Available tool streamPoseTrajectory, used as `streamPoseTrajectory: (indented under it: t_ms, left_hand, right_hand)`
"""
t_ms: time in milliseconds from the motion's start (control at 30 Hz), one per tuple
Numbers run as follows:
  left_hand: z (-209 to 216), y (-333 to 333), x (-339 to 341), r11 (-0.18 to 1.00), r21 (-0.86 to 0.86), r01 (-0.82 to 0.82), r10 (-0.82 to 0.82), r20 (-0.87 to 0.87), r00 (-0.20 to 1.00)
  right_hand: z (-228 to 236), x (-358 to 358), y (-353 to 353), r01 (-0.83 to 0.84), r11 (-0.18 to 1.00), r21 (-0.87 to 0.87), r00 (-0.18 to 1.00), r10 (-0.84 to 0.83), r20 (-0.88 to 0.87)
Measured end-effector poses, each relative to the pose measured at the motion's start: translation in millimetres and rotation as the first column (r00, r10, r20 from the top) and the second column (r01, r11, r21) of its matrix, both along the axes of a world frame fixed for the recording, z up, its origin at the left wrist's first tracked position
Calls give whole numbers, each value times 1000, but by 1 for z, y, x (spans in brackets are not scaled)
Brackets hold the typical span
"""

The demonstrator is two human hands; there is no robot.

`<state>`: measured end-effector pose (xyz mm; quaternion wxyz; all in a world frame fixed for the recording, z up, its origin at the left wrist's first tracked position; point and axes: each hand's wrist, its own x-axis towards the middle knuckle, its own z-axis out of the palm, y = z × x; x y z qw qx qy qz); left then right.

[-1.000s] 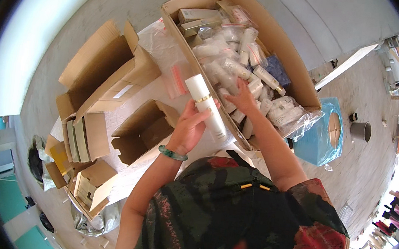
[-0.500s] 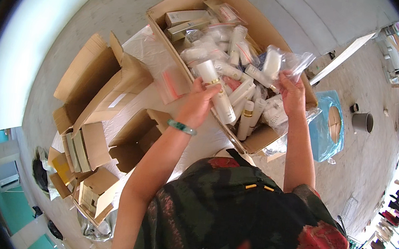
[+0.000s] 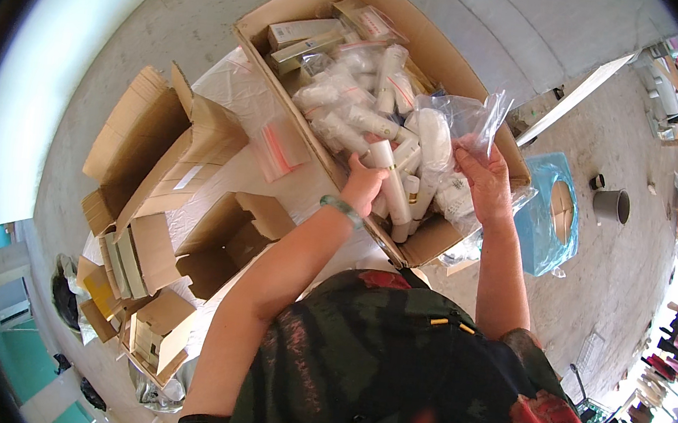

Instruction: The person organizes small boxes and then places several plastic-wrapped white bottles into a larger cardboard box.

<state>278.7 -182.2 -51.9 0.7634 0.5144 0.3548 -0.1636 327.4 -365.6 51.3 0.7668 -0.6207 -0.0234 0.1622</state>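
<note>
In my left hand (image 3: 366, 183) is a white cosmetic bottle (image 3: 392, 194) with a gold band, tilted over the near side of a large cardboard box (image 3: 452, 57). The fingers close round its upper part. My right hand (image 3: 485, 177) grips the top of a clear plastic bag (image 3: 462, 117) at the box's right side. A white item (image 3: 434, 139) shows inside or behind the bag's film; its exact kind is unclear. Under both hands the box holds several white bottles and tubes, many in clear zip bags (image 3: 334, 89). Small cartons (image 3: 301, 33) lie at its far left corner.
Left of the large box stand an open cardboard box (image 3: 145, 144) and a smaller open box (image 3: 230, 238). Red-edged zip bags (image 3: 278, 148) lie on the white-covered table. A blue plastic-wrapped box (image 3: 549, 211) and a grey bucket (image 3: 611, 206) are on the right.
My left hand has moved right and lower into the box with the bottle. My right hand has drawn the bag slightly lower, and the white item hangs further down.
</note>
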Motion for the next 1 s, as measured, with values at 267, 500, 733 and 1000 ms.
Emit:
streamPoseTrajectory:
  t_ms: [267, 500, 733, 1000]
  left_hand:
    - [82, 48, -39, 841, -538, 67, 126, 315, 941]
    - [100, 75, -85, 890, -417, -185, 338, 329, 882]
    - [111, 107, -127, 907, -239, -347, 420, 444, 791]
    - [105, 118, -148, 935, -126, -332, 352, 447, 822]
  right_hand:
    - [-2, -1, 48, -322, 945, -62, 947, 321, -37]
    - [1, -8, 98, -514, 857, 16, 857, 515, -37]
    - [9, 10, 107, -433, 892, 129, 892, 445, -82]
    - [1, 6, 106, -457, 890, 14, 887, 457, -66]
